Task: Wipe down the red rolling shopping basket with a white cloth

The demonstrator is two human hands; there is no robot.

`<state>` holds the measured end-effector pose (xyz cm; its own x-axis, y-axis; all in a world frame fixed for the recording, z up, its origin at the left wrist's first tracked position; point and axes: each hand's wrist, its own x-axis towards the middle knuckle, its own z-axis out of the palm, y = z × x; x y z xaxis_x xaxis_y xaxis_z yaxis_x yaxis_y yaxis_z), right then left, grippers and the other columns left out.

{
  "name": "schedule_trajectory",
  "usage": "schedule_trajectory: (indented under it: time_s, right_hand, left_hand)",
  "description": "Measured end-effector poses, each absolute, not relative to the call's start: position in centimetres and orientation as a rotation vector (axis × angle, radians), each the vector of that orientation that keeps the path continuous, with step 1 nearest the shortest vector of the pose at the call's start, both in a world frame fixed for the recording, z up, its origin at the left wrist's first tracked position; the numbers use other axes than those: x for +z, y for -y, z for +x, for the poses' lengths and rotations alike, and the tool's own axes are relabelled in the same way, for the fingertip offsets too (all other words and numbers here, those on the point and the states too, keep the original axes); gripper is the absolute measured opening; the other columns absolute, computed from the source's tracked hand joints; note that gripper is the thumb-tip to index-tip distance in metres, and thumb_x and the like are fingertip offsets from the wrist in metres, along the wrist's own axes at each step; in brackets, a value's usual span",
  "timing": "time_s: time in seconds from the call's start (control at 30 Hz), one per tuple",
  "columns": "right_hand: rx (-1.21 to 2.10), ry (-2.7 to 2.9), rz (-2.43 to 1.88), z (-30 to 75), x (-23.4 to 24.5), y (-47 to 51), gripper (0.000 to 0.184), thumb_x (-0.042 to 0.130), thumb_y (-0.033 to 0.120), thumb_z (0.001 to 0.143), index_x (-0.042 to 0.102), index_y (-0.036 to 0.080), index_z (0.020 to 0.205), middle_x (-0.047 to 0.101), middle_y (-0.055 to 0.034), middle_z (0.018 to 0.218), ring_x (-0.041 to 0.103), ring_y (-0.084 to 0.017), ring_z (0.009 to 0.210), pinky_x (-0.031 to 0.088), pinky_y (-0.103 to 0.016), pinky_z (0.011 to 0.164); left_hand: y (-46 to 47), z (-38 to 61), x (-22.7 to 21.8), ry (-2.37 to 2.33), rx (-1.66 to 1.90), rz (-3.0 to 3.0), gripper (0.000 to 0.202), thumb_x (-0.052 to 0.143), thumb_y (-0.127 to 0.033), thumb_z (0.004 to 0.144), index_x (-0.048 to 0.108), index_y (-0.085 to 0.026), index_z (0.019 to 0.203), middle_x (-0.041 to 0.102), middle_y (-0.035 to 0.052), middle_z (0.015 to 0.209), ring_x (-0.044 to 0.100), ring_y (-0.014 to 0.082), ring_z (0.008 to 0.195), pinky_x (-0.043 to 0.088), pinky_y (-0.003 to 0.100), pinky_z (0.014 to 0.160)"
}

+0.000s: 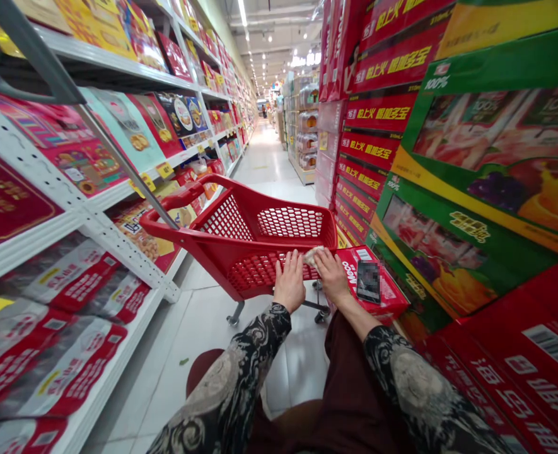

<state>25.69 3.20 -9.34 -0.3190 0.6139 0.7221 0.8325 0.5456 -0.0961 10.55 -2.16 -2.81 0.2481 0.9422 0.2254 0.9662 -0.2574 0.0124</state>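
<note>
A red plastic shopping cart (203, 236) stands side-on in front of my knees, its basket walls pierced with holes. My left hand (289, 282) lies against the near side wall, fingers stretched and slightly spread, holding nothing. Under the fingers of my right hand (333, 274) is a crumpled whitish cloth (313, 256), pressed to the same wall near its right end. How far the cloth reaches beneath those fingers is hidden. Beside my right wrist, a dark phone-like device (368, 282) rests on a red carton (392, 299).
White metal shelves (169, 287) with packaged goods line the left. Stacked red drink cartons (368, 148) and green juice boxes (430, 233) rise close on the right. A grey handle with a metal pole (118, 157) crosses the upper left. The tiled aisle (262, 148) runs ahead.
</note>
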Motion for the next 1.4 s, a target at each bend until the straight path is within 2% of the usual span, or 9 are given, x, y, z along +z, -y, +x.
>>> schedule_trajectory:
  time_s: [0.17, 0.47, 0.67, 0.9, 1.0, 1.1, 1.2, 1.3, 1.4]
  right_hand:
    - [-0.302, 2.218, -1.238, 25.9, -13.1, -1.5, 0.044, 0.036, 0.002, 0.082, 0.053, 0.014, 0.120, 0.050, -0.0111, 0.130, 0.033, -0.021, 0.129, 0.029, -0.046, 0.101]
    - [-0.430, 1.777, -1.291, 27.9, -7.9, -2.8, 0.048, 0.034, 0.006, 0.081, 0.047, 0.012, 0.127, 0.047, -0.0120, 0.133, 0.026, -0.021, 0.133, 0.025, -0.044, 0.106]
    - [-0.357, 1.886, -1.486, 26.8, -11.5, -2.3, 0.049, 0.035, 0.006, 0.079, 0.045, 0.005, 0.127, 0.042, -0.0180, 0.135, 0.031, -0.024, 0.130, 0.029, -0.044, 0.103]
    - [-0.124, 2.055, -1.553, 26.3, -13.2, -1.1, 0.050, 0.038, 0.002, 0.073, 0.052, 0.007, 0.120, 0.050, -0.0176, 0.128, 0.042, -0.025, 0.120, 0.036, -0.042, 0.097]
    - [-0.148, 1.957, -1.375, 27.1, -10.9, -0.8, 0.054, 0.037, 0.004, 0.072, 0.048, 0.012, 0.125, 0.050, -0.0133, 0.129, 0.038, -0.022, 0.124, 0.035, -0.042, 0.100]
    - [-0.227, 1.677, -1.315, 28.1, -7.8, -1.4, 0.058, 0.034, 0.005, 0.074, 0.040, 0.014, 0.131, 0.042, -0.0110, 0.136, 0.030, -0.021, 0.130, 0.030, -0.043, 0.104]
    - [-0.211, 1.580, -1.422, 27.8, -5.9, -2.9, 0.058, 0.036, 0.005, 0.073, 0.042, 0.013, 0.129, 0.039, -0.0122, 0.138, 0.027, -0.024, 0.131, 0.027, -0.047, 0.105]
    - [-0.112, 1.643, -1.496, 25.9, -6.1, -4.1, 0.058, 0.039, 0.005, 0.069, 0.045, 0.012, 0.126, 0.041, -0.0145, 0.135, 0.028, -0.026, 0.129, 0.028, -0.048, 0.103]
    - [-0.070, 1.613, -1.521, 23.7, -6.7, -4.5, 0.059, 0.038, 0.004, 0.070, 0.042, 0.008, 0.128, 0.037, -0.0171, 0.137, 0.022, -0.027, 0.132, 0.027, -0.050, 0.103]
  left_hand:
    - [2.6, 10.9, -3.9, 1.793, -0.222, -2.423, 0.072, 0.040, -0.017, 0.071, 0.019, -0.008, 0.140, 0.013, 0.0101, 0.150, 0.009, 0.0238, 0.138, 0.013, 0.051, 0.109]
    - [1.4, 11.2, -2.4, 1.806, -0.309, -2.389, 0.073, 0.040, -0.014, 0.069, 0.021, -0.007, 0.139, 0.013, 0.0099, 0.150, 0.009, 0.0241, 0.138, 0.010, 0.050, 0.110]
    - [1.9, 11.7, -2.6, 1.768, -0.298, -2.444, 0.073, 0.041, -0.017, 0.069, 0.021, -0.007, 0.139, 0.015, 0.0103, 0.149, 0.011, 0.0246, 0.137, 0.011, 0.050, 0.110]
    - [1.5, 10.0, -1.8, 1.808, -0.258, -2.394, 0.074, 0.041, -0.015, 0.067, 0.022, -0.007, 0.139, 0.014, 0.0107, 0.150, 0.010, 0.0239, 0.137, 0.013, 0.050, 0.109]
    - [0.5, 8.3, -0.6, 1.816, -0.264, -2.313, 0.072, 0.040, -0.016, 0.070, 0.022, -0.007, 0.139, 0.015, 0.0111, 0.149, 0.010, 0.0242, 0.137, 0.012, 0.051, 0.109]
    - [-0.7, 6.0, 0.8, 1.862, -0.254, -2.203, 0.070, 0.039, -0.019, 0.072, 0.022, -0.006, 0.139, 0.015, 0.0118, 0.149, 0.011, 0.0257, 0.137, 0.011, 0.053, 0.109]
    - [-1.5, 3.7, 1.6, 1.977, -0.174, -2.106, 0.068, 0.039, -0.018, 0.072, 0.025, -0.008, 0.138, 0.021, 0.0131, 0.148, 0.015, 0.0276, 0.136, 0.010, 0.056, 0.107]
    - [-1.7, 2.4, 1.8, 2.010, -0.094, -2.117, 0.064, 0.037, -0.016, 0.073, 0.030, -0.009, 0.136, 0.032, 0.0133, 0.143, 0.020, 0.0270, 0.134, 0.010, 0.058, 0.107]
    - [-1.5, 2.2, 1.6, 2.005, -0.093, -2.114, 0.064, 0.038, -0.017, 0.072, 0.030, -0.008, 0.135, 0.034, 0.0137, 0.142, 0.021, 0.0277, 0.133, 0.012, 0.058, 0.106]
